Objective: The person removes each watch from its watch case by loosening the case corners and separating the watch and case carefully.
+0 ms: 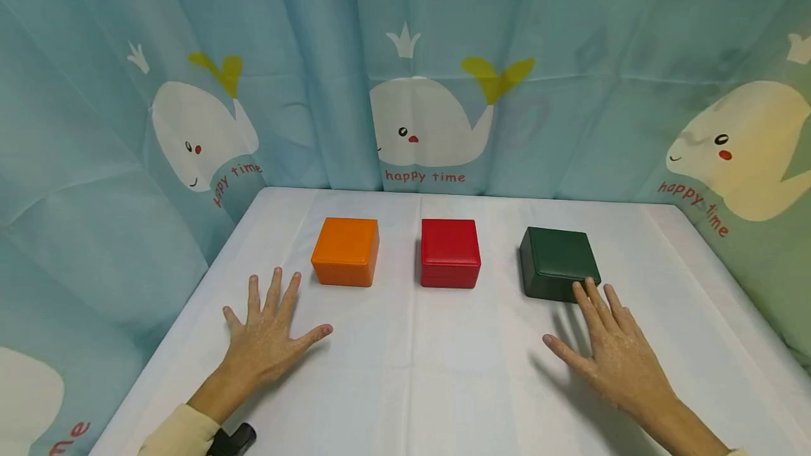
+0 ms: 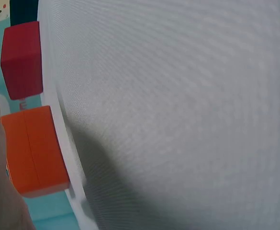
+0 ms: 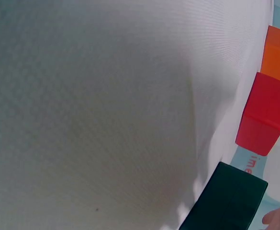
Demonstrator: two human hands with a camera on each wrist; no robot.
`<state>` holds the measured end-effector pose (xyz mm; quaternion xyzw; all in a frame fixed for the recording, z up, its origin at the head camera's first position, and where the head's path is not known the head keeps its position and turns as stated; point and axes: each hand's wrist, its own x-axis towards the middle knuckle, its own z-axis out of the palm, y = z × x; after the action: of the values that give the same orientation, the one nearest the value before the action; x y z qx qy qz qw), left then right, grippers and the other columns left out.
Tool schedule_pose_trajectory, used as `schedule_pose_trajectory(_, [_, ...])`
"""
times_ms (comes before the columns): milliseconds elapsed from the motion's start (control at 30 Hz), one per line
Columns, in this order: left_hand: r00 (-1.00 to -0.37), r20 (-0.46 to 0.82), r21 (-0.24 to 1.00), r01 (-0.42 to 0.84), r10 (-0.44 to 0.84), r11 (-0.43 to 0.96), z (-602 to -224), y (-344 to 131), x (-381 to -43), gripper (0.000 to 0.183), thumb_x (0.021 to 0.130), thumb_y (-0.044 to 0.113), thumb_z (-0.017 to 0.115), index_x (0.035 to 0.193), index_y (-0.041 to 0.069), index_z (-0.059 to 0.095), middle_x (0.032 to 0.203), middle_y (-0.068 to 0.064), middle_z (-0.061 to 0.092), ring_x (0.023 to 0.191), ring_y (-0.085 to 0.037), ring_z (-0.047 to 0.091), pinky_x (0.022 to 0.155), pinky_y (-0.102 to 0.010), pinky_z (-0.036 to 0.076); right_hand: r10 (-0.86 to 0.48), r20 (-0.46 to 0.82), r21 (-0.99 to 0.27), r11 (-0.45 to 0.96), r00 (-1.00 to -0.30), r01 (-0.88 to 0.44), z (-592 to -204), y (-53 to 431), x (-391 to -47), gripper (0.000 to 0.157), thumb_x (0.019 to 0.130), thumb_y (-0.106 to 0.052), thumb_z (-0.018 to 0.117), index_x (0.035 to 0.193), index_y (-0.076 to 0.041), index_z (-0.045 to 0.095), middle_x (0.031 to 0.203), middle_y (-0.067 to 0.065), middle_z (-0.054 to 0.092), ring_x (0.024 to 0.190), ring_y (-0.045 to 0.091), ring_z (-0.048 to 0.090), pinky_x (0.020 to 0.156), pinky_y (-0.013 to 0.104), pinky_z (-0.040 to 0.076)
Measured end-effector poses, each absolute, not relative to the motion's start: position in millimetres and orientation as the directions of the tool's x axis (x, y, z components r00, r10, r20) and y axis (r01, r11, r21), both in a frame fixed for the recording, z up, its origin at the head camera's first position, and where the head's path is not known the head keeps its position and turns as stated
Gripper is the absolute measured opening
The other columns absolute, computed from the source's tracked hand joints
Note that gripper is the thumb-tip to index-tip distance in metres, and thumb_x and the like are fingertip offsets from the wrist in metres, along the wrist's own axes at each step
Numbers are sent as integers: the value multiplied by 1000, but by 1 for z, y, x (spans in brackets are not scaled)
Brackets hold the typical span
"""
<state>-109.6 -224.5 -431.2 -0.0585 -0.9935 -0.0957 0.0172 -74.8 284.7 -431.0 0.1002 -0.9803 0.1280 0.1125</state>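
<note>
Three small lidded boxes stand in a row on the white-covered table: an orange box (image 1: 346, 250) on the left, a red box (image 1: 450, 253) in the middle and a dark green box (image 1: 560, 262) on the right. All their lids are down. My left hand (image 1: 262, 340) is spread palm down, nearest the orange box and apart from it. My right hand (image 1: 614, 357) has its fingers extended in front of the green box; its fingertips overlap the box's front corner, and whether they touch it I cannot tell. Neither hand holds anything.
A white cloth (image 1: 405, 385) covers the table. Behind and at the sides hangs a blue curtain (image 1: 317, 90) with printed whales. A black wrist device (image 1: 233, 440) shows below my left cuff.
</note>
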Motion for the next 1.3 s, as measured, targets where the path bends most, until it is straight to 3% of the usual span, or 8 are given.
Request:
schedule_pose_trajectory(467, [-993,27,181,121,118,976,-434,-226,-115,110,87,81,48,162,6,20,166,-25,9,146,-57,-1,93,-89,-1,-196,266,-214,943,-944,-256,-432,284,-74,100,93,-57,66,164,-9,15,168,19,7,153,34,-5,119,57,2])
schedule_pose_trajectory(733, [-992,26,184,127,125,975,-433,-225,-116,110,88,81,48,162,6,19,166,-24,8,146,-57,-2,95,-88,-3,-222,308,-232,926,-925,-299,-426,279,-69,98,91,-54,70,161,-4,24,167,19,14,153,36,5,120,54,4])
schedule_pose_trajectory(1100, [-988,60,200,152,143,968,-432,-223,-116,110,88,79,51,162,6,19,167,-22,10,148,-53,-1,101,-84,0,-280,339,-232,901,-898,-368,-421,260,-67,97,89,-52,73,162,-11,26,166,15,20,152,36,13,121,47,3])
schedule_pose_trajectory(1300, [-986,76,207,163,151,965,-428,-225,-118,110,89,78,51,163,7,12,168,-20,8,149,-51,-1,103,-82,2,-329,351,-222,880,-877,-420,-421,248,-67,92,89,-52,74,158,-6,34,165,14,25,151,38,18,121,41,2])
